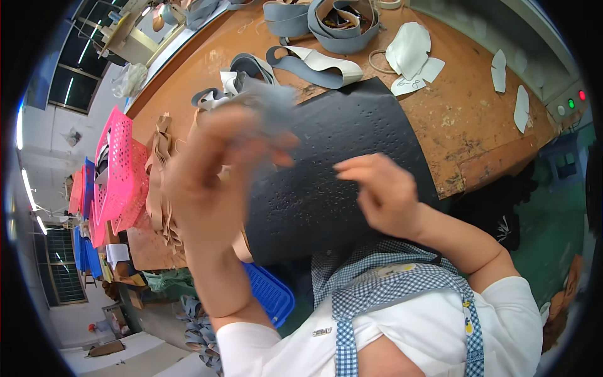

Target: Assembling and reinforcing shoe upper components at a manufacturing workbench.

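Taking the clock from the middle of the black pitted mat [345,138], we had our left hand [217,169] in the air at nine o'clock, its fingers apparently pinching a blue-grey piece [276,103]. Blur hid the shape of that piece, which hung above the mat toward half past ten. Our right hand [384,191] hovered near four o'clock, fingers loosely bent, with nothing visible in its grasp.

As for progress, we judged ourselves partway through. One piece was up off the mat, and plenty of material lay around us: tan strips [162,179] in a bunch at nine o'clock, a grey-and-white looped band [323,72] just beyond the mat at twelve, and a thick grey coil [345,38] farther out the same way. At seven o'clock, a heap of grey pieces [201,336] lay low down, past the blue basket [271,295]. We could not tell which of these were finished and which were waiting. White cut shapes [409,50] lay on the wooden table [452,119] at one o'clock, apart from both hands.
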### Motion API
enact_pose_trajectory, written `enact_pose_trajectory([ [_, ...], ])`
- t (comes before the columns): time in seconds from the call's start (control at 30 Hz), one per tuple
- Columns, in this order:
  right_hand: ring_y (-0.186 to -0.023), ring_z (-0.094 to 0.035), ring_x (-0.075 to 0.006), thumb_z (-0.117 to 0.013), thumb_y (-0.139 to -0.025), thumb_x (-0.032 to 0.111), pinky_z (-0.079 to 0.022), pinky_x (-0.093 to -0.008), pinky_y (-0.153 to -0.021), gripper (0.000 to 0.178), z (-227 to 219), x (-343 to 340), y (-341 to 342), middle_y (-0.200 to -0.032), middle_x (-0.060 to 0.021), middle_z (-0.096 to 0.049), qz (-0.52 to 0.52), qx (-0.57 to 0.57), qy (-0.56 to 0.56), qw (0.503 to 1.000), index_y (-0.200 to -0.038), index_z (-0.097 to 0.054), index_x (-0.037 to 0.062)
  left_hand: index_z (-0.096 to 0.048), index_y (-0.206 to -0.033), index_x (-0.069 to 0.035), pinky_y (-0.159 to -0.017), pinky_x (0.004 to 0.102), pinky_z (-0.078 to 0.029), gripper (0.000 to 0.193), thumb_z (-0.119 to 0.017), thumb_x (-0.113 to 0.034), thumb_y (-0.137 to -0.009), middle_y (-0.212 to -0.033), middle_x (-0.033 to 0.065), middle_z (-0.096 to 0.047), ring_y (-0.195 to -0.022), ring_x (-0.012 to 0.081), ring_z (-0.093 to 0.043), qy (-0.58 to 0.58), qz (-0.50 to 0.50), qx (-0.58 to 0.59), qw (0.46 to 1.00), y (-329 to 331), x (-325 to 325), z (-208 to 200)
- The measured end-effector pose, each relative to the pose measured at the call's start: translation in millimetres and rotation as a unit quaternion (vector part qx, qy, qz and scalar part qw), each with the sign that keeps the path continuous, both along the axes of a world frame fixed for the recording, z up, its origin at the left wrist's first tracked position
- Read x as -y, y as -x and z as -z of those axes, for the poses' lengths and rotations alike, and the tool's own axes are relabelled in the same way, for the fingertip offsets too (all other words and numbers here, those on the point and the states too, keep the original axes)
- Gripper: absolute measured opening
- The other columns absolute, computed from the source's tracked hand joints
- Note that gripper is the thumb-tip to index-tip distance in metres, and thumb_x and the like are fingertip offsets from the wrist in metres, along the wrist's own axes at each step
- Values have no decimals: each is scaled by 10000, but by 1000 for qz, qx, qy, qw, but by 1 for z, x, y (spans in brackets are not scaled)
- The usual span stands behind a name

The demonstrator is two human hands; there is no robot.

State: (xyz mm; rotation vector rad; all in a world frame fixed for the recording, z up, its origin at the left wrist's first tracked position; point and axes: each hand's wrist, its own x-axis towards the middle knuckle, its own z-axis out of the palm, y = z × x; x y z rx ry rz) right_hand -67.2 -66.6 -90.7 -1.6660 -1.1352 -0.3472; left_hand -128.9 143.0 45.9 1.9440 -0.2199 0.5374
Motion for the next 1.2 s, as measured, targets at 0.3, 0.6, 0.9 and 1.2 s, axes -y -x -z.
enact_pose_trajectory([
  [0.3,-1069,-637,-330,-608,-788,-38,-533,-458,-937,272,9,6,-5,-1163,-199,-630,-123,169,80,975,-1060,-623,-23,-658,-939,71,-806,335,-494,264,-608,-118,-761,-770,103,-610,-762,214,-602,-649,210,14,731,40,3,125],
  [0.6,-1201,-563,-309,-587,-756,89,-389,-451,-1115,433,40,-2,-23,-1214,-201,-605,-58,269,345,897,-1150,-616,-86,-575,-1202,151,-990,412,-493,441,-554,-86,-830,-1167,273,-646,-1101,349,-645,-658,30,-33,752,102,0,150],
  [0.9,-1028,-614,-295,-647,-753,121,-528,-394,-865,356,36,-3,-5,-1041,-147,-614,-65,216,333,915,-1077,-642,-28,-574,-1217,157,-1063,549,-406,476,-572,4,-766,-1271,319,-551,-1163,438,-573,-545,-64,-127,826,129,15,169],
  [1.2,-1043,-622,-268,-718,-751,115,-551,-329,-835,296,40,-6,-8,-1039,-123,-613,-43,212,322,922,-1001,-624,-12,-665,-1138,32,-994,473,-480,344,-681,-1,-797,-1149,170,-629,-1085,298,-622,-458,-91,-28,884,98,35,160],
])
